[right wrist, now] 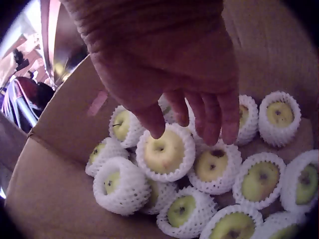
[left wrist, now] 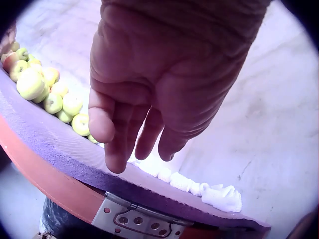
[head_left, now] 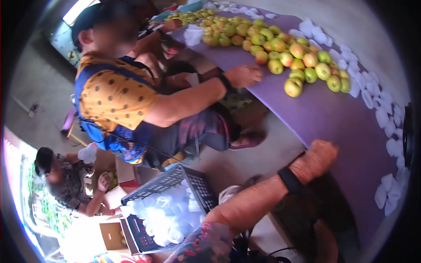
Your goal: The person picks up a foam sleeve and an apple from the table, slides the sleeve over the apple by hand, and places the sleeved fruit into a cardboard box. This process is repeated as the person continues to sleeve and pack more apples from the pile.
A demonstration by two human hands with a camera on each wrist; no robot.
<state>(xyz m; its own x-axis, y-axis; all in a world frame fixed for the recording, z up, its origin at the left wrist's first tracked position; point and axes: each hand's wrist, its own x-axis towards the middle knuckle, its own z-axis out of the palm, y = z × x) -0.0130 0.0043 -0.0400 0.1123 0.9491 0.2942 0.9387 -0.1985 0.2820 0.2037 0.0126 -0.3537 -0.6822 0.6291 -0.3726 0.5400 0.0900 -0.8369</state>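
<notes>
Over the near edge of the purple padded table, my left hand hangs with loosely bent fingers. In the left wrist view its palm and fingers show nothing held. My right hand is inside a cardboard box, above apples in white foam nets. Its fingers point down and are fairly straight, with the fingertips right at a yellow-green netted apple. Beside that apple sits another netted apple with a dark spot. Bare yellow-green and reddish apples are heaped on the table farther along.
White foam nets line the table's far side. A person in a yellow spotted shirt sits at the table nearby. Behind stands a dark crate filled with foam nets, and another person is beside cardboard boxes. A metal hinge shows below the table edge.
</notes>
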